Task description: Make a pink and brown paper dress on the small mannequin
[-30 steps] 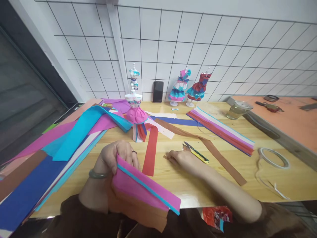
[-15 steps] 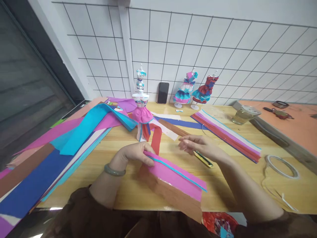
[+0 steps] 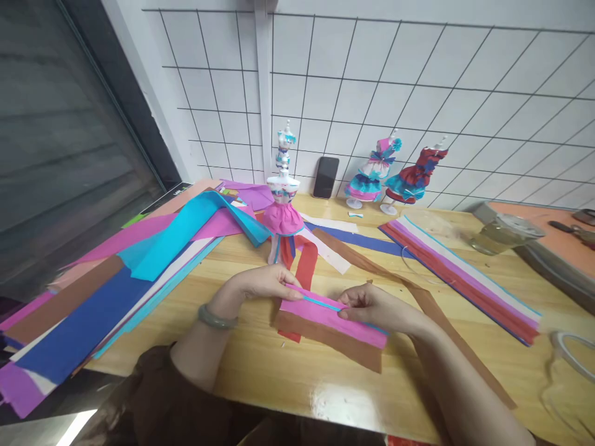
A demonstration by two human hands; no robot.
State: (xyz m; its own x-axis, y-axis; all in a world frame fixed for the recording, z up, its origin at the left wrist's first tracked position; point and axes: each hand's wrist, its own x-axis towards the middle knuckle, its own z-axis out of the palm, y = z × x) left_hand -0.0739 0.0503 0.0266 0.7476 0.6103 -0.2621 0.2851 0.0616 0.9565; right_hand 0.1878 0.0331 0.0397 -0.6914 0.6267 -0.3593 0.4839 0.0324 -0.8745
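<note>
My left hand (image 3: 274,283) pinches the upper left corner of a layered piece of crepe paper (image 3: 332,319), pink with a thin blue band along its top and a brown layer below. With thumb and fingers, my right hand (image 3: 367,308) pinches the same top edge further right. The piece is held just over the table, in front of a small mannequin (image 3: 283,186) wearing a gathered pink skirt (image 3: 281,218). A red paper strip (image 3: 307,263) runs from the mannequin toward my left hand and partly under the piece. The yellow cutter is not visible now.
Long coloured paper strips (image 3: 88,322) cover the table's left side. A brown strip (image 3: 460,341) passes by my right forearm. Folded strips (image 3: 465,279), a cup (image 3: 504,232) and a tape roll (image 3: 574,353) are to the right. A phone (image 3: 326,176) and two dressed mannequins (image 3: 372,170) stand behind.
My right hand has moved from beside the yellow cutter to the top edge of the paper piece and taken hold. The piece is now more level. The view has turned somewhat left.
</note>
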